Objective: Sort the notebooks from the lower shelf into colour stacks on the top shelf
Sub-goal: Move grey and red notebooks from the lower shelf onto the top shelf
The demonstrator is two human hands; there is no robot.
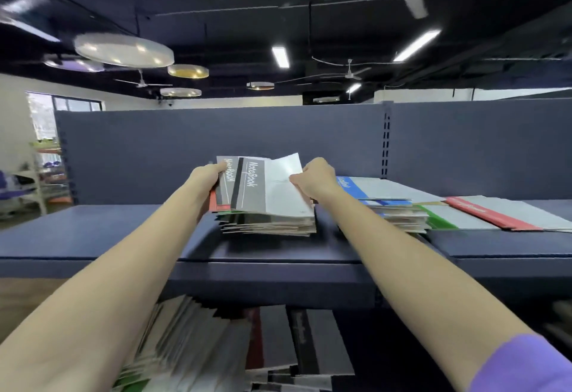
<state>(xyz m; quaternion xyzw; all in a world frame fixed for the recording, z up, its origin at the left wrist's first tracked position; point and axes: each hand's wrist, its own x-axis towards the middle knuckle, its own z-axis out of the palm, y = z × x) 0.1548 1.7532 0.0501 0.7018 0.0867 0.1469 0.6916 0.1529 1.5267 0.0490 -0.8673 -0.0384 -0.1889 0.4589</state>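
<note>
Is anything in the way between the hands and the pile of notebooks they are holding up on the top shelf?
No. Both hands already touch it: the left hand grips the left edge of the held notebook pile, and the right hand pinches the top grey notebook. The top shelf shows nothing between them.

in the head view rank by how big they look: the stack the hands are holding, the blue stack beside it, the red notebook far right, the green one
1. Held stack, nearest and thickest.
2. Blue stack.
3. Red notebook, lying flat.
4. Green notebook, partly covered, so its place is unsure.
The blue stack and red notebook look close.
</note>
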